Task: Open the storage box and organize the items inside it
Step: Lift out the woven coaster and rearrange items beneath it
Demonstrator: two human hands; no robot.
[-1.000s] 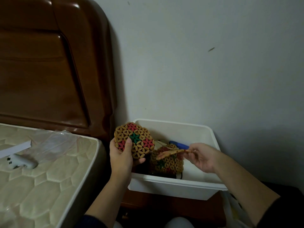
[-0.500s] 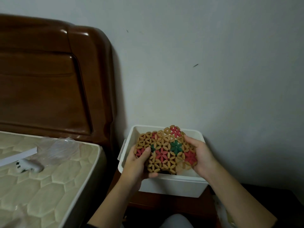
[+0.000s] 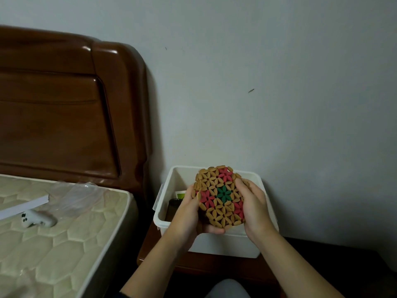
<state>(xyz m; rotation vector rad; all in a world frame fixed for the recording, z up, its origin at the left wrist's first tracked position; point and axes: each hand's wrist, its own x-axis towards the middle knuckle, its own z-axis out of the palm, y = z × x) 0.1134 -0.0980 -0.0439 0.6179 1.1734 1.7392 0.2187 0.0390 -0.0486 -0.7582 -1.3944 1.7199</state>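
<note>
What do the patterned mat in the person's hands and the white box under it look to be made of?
Mat: seemingly small wooden or bamboo petal pieces linked into flowers, matte tan with some dyed red and green; gaps show between the pieces. The left hand and right hand grip its edges.
Storage box: probably moulded plastic, smooth white walls with a rolled rim and slight sheen.

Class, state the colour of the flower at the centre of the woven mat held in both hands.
Green, on the woven mat; head view.

tan flower-pattern mat [image 3: 221, 196] with red and green blooms, white box [image 3: 225, 244]
</note>
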